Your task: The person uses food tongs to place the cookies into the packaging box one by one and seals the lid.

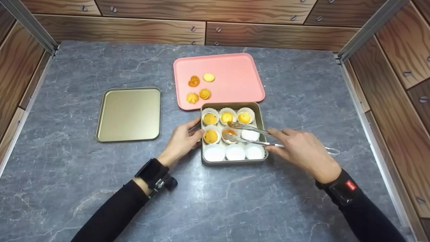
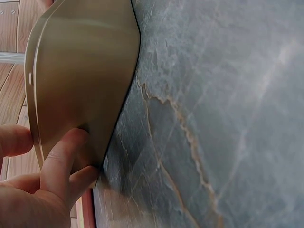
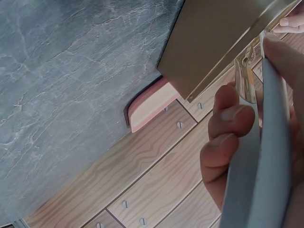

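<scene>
A gold tin [image 1: 235, 162] holds white paper cups [image 1: 235, 153] in rows, some with yellow or golden cookies [image 1: 227, 117] in them. My left hand [image 1: 183, 139] rests its fingers against the tin's left outer wall, with the thumb near the rim, as the left wrist view also shows. In my right hand [image 1: 302, 149] are metal tongs [image 1: 250, 127] with pale handles, gripped between thumb and curled fingers. The tips of the tongs stand apart over the centre cup, where an orange-brown cookie [image 1: 229, 133] lies, partly hidden; contact cannot be told.
Behind the tin is a pink tray [image 1: 231, 74] carrying a small pretzel [image 1: 194, 81], a round pale cookie [image 1: 208, 77] and two swirled cookies [image 1: 205, 94]. The tin's gold lid [image 1: 131, 114] lies flat at left. Wood-patterned panels [image 1: 151, 30] border the grey marbled table [image 1: 84, 188].
</scene>
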Action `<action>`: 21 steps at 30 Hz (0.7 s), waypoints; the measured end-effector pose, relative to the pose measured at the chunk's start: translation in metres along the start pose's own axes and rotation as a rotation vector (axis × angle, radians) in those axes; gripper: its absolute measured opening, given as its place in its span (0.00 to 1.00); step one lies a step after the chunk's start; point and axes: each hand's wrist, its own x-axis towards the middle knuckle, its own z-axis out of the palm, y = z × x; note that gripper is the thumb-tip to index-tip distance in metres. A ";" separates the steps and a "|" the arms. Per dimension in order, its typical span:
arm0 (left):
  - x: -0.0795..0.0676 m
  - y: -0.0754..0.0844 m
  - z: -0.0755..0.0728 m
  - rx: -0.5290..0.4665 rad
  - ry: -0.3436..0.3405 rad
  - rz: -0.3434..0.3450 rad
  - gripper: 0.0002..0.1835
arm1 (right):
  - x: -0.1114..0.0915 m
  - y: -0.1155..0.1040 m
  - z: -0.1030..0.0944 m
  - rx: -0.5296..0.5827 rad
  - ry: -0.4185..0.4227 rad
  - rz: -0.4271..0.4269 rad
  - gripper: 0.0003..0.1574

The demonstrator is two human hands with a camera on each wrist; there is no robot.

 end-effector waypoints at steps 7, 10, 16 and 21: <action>0.000 -0.001 -0.001 0.007 -0.006 -0.009 0.35 | 0.000 0.001 0.000 0.021 -0.010 0.015 0.37; 0.001 -0.001 -0.001 -0.006 -0.006 -0.014 0.35 | 0.002 0.002 -0.002 0.049 -0.003 0.036 0.38; 0.001 0.000 -0.001 -0.001 -0.002 -0.009 0.35 | 0.015 0.008 -0.005 0.102 0.076 0.071 0.36; 0.001 0.000 0.000 -0.010 0.004 -0.010 0.34 | 0.034 0.015 -0.004 0.122 0.124 0.093 0.35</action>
